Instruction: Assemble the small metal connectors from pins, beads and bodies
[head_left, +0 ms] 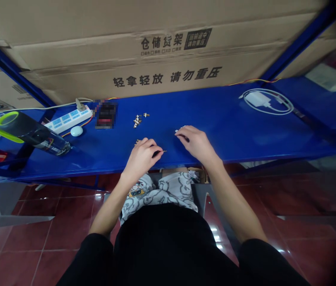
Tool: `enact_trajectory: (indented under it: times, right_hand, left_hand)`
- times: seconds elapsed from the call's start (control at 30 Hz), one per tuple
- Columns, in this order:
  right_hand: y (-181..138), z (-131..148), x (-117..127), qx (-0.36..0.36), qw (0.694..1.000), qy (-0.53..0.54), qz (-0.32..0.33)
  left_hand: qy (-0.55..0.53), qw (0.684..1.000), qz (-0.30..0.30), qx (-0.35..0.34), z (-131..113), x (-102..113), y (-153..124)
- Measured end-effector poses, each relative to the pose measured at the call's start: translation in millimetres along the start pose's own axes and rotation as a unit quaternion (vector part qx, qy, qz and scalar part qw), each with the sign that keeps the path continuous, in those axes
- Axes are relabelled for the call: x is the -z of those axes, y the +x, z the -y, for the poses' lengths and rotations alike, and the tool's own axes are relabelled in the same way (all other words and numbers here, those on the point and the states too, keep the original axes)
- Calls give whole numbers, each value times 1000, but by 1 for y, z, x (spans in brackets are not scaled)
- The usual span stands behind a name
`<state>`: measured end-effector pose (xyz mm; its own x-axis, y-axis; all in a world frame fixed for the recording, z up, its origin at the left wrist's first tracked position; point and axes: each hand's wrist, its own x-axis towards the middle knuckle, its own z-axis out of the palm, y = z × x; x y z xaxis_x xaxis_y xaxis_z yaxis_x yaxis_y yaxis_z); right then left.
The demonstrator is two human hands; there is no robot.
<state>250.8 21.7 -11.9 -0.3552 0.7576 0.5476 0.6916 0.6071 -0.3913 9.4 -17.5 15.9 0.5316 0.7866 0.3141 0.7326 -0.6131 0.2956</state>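
My left hand (144,155) is closed in a pinch just above the front part of the blue tabletop (215,115). A thin brass-coloured pin (164,151) sticks out to the right from its fingertips. To its right, my right hand (196,142) is also pinched, with a small white piece (176,131) showing at the fingertips; most of it is hidden. Beyond my left hand lies a small cluster of white-and-brass parts (137,120), with a single similar part (146,115) beside it. More brass-coloured bits (137,142) peek out behind my left hand.
At the left are a dark bottle (41,137) with a lime-green loop, a white power strip (69,119), a white rounded object (76,130) and a blurred dark item (106,115). A white charger (257,99) with coiled cable lies back right. Cardboard (96,67) walls the rear.
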Motion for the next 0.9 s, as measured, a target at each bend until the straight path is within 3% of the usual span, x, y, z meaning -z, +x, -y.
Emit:
enact_trajectory:
  times: [0.2, 0.33, 0.47, 0.6, 0.73, 0.9]
  right_hand:
    - [0, 0, 0, -3, 1000, -9, -5]
    - [-1, -2, -2, 3, 1000, -15, -2]
    - [0, -3, -3, 4, 999, -40, 6]
    - [-1, 3, -1, 0, 998, -66, 15]
    - [1, 11, 1, 2, 997, -75, 16]
    - [31, 12, -6, 20, 997, -67, 31]
  left_hand:
    - [15, 999, 37, -29, -3, 16, -11]
    - [29, 998, 52, -14, 2, 30, -28]
    - [52, 998, 35, 19, 20, 42, -51]
    - [43, 997, -18, 66, 46, 49, -65]
    - [37, 991, -75, 106, 71, 47, -57]
    - [44, 988, -88, 120, 90, 37, -34]
